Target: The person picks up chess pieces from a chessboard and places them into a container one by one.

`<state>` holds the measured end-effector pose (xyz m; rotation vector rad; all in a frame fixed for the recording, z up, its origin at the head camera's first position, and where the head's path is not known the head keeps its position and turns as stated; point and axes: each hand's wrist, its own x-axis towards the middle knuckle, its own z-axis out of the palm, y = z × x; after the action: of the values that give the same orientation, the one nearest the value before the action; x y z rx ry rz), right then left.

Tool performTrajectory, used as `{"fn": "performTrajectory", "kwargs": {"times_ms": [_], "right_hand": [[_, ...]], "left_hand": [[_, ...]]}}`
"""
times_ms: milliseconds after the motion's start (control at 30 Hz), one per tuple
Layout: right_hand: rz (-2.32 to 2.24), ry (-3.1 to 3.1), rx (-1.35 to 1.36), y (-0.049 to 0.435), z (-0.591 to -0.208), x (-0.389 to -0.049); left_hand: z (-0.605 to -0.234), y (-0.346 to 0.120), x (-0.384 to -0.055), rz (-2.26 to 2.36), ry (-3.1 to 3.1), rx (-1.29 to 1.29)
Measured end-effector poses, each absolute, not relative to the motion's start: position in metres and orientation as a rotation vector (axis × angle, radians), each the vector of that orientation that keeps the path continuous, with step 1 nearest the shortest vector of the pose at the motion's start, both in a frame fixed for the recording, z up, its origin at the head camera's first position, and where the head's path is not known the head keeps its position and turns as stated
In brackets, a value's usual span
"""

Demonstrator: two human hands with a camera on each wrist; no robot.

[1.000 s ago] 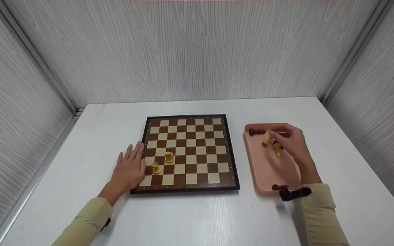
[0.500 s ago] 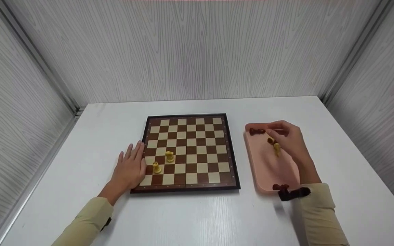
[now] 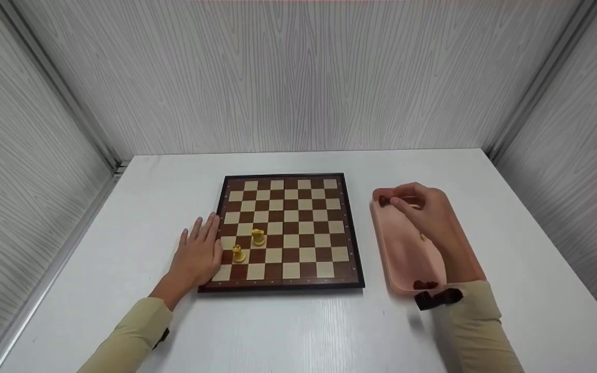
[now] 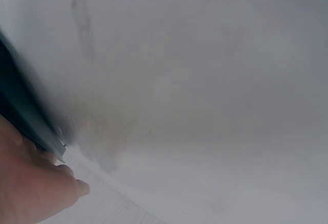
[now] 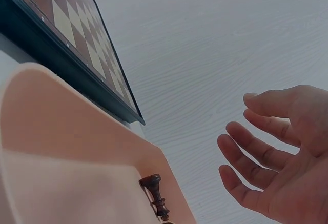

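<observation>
My left hand [image 3: 197, 254] rests with straight fingers along the left edge of the chessboard [image 3: 306, 228]; the left wrist view shows part of this hand [image 4: 31, 188] at the board's dark side [image 4: 23, 111]. My right hand [image 3: 430, 210] is over the far end of a pink tray [image 3: 399, 248]. Its thumb and index fingertips are right by a dark red chess piece [image 3: 384, 200] lying in the far left corner. In the right wrist view the fingers of this hand [image 5: 287, 162] are loosely bent with nothing between them, apart from the dark chess piece [image 5: 155, 196].
Two yellow chess pieces stand on the board's near left: a knight [image 3: 258, 237] and a crown-topped piece [image 3: 238, 254]. Another dark red piece [image 3: 425, 285] lies at the tray's near end. A bit of yellow piece [image 3: 422, 237] shows beside my right hand, mostly covered.
My right hand has shifted left over the tray, toward the dark red piece in the far corner, and now covers most of the yellow pieces there. My left hand has stayed put.
</observation>
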<state>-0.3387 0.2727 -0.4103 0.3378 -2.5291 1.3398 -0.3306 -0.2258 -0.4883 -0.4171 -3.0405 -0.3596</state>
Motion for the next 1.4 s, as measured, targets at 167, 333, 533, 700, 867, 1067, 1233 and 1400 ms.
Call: {"fn": "performTrajectory", "kwargs": {"times_ms": [167, 333, 533, 700, 867, 1067, 1233, 1400], "right_hand": [[1.439, -2.474, 0.390, 0.256, -0.411, -0.338], [1.504, -2.485, 0.407, 0.240, -0.410, -0.337], [1.483, -2.501, 0.424, 0.223, -0.408, -0.337], [1.497, -2.495, 0.473, 0.208, -0.407, -0.338], [1.547, -2.467, 0.526, 0.196, -0.411, -0.342], [1.571, -2.448, 0.563, 0.179, -0.415, -0.345], [1.558, -2.449, 0.588, 0.161, -0.408, -0.339], [1.584, -2.432, 0.645, 0.143, -0.391, -0.325]], "left_hand": [[-0.488, -0.227, -0.330, -0.376, -3.043, -0.409], [-0.488, -0.226, -0.330, -0.380, -3.052, -0.399], [-0.487, -0.226, -0.332, -0.364, -3.044, -0.413], [-0.486, -0.227, -0.331, -0.358, -3.054, -0.407], [-0.485, -0.226, -0.330, -0.373, -3.061, -0.421], [-0.485, -0.224, -0.331, -0.364, -3.057, -0.421], [-0.485, -0.224, -0.332, -0.332, -3.064, -0.425], [-0.486, -0.225, -0.331, -0.346, -3.065, -0.417]]}}
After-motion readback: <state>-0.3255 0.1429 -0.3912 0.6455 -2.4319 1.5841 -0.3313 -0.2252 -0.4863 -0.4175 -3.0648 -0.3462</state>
